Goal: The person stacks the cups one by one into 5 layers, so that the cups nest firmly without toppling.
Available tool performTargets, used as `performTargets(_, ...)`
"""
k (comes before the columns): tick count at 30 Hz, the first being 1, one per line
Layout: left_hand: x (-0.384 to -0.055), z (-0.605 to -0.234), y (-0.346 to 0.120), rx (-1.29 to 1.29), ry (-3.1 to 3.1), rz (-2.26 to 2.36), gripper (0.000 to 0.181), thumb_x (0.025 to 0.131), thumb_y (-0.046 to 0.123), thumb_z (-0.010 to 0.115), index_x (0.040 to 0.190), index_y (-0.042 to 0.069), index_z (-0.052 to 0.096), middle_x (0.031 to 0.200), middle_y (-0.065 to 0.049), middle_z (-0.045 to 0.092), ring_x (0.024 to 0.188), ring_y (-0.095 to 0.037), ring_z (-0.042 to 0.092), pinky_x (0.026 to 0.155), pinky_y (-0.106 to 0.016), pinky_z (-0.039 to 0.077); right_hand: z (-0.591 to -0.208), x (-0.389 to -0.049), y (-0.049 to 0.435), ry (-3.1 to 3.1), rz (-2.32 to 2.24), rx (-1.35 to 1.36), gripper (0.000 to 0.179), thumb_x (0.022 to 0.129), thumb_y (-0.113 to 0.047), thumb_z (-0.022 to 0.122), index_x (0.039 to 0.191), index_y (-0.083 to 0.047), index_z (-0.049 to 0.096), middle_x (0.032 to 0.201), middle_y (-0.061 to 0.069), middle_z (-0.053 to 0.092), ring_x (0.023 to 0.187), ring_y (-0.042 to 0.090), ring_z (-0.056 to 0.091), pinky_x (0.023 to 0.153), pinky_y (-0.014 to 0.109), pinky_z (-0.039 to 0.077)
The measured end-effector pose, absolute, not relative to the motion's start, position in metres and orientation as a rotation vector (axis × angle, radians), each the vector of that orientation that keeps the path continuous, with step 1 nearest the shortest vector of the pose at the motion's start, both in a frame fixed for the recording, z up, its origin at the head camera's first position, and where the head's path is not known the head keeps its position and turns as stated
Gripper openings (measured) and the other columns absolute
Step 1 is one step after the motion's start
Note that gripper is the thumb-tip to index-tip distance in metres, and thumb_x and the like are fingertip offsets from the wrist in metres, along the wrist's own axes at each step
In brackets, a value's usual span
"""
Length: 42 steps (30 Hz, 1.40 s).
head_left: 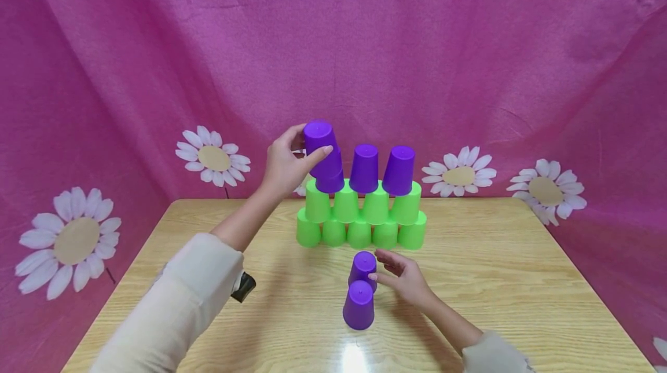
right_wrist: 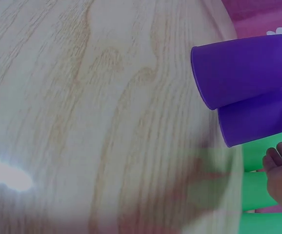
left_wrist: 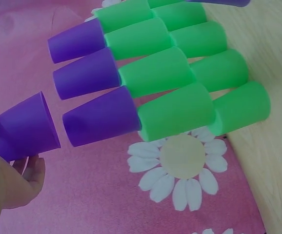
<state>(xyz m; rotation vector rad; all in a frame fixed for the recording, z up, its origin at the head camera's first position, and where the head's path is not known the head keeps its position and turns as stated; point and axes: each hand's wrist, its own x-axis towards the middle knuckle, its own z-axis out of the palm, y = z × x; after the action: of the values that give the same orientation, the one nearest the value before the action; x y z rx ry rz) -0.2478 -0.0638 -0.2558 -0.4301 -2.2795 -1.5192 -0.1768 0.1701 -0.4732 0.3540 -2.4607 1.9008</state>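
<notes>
My left hand (head_left: 283,165) holds an upside-down purple cup (head_left: 318,134), thumb on its near side. In the left wrist view, a gap separates this held cup (left_wrist: 25,127) from the top-row purple cup (left_wrist: 101,117) at the left end. That row has three upside-down purple cups, including a middle one (head_left: 364,168) and a right one (head_left: 399,170), over two rows of green cups (head_left: 359,233). Low on the table, my right hand (head_left: 411,285) is beside the farther purple cup (head_left: 361,267), thumb tip overlapping its side and fingers spread. A nearer purple cup (head_left: 358,305) stands in front.
The wooden table (head_left: 495,269) carries the stack towards its back edge. A pink curtain (head_left: 333,43) with printed daisies hangs behind and at both sides. A small black object (head_left: 244,287) shows next to the left sleeve.
</notes>
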Motion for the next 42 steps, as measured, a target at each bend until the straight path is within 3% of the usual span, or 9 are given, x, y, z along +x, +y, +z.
performTargets(11,-0.261,-0.245,-0.049,-0.393,-2.270,-1.537,0.052,0.079,0.018,0.073,0.123,0.000,0.055,0.110,-0.019,0.065,0.095,-0.030,0.065,0.084,-0.035,0.054,-0.484,-0.179,0.167,-2.463,1.975,0.346,0.056,0.079,-0.002,0.069,0.128,0.013,0.045,0.126,0.029,0.053,0.119,0.041,0.051,0.102,0.043,0.042)
performTargets(19,-0.267,-0.240,-0.037,-0.342,-2.288,-1.540,0.055,0.079,0.021,0.073,0.126,0.003,0.053,0.113,-0.017,0.064,0.098,-0.028,0.064,0.086,-0.034,0.053,-0.487,-0.179,0.164,-2.455,2.046,0.370,0.055,0.079,-0.001,0.068,0.127,0.013,0.045,0.123,0.031,0.054,0.114,0.038,0.055,0.095,0.030,0.049)
performTargets(26,-0.272,-0.239,-0.025,-0.357,-2.328,-1.493,0.055,0.080,0.023,0.073,0.127,0.003,0.053,0.112,-0.016,0.065,0.097,-0.028,0.064,0.084,-0.035,0.053,-0.488,-0.179,0.162,-2.459,2.001,0.355,0.052,0.078,0.001,0.069,0.124,0.015,0.048,0.118,0.032,0.057,0.109,0.036,0.057,0.094,0.033,0.050)
performTargets(35,-0.278,-0.243,-0.015,-0.342,-2.329,-1.473,0.054,0.079,0.023,0.073,0.126,0.004,0.054,0.112,-0.016,0.065,0.098,-0.027,0.063,0.087,-0.034,0.052,-0.494,-0.179,0.159,-2.439,2.007,0.431,0.049,0.079,0.002,0.067,0.121,0.018,0.048,0.115,0.035,0.056,0.096,-0.001,0.058,0.089,0.020,0.051)
performTargets(42,-0.283,-0.243,-0.010,-0.323,-2.323,-1.463,0.055,0.080,0.024,0.072,0.127,0.003,0.053,0.114,-0.016,0.064,0.101,-0.027,0.062,0.089,-0.033,0.051,-0.494,-0.178,0.160,-2.416,2.020,0.443,0.049,0.078,0.002,0.067,0.120,0.019,0.048,0.113,0.036,0.056,0.094,-0.003,0.057,0.089,0.020,0.050)
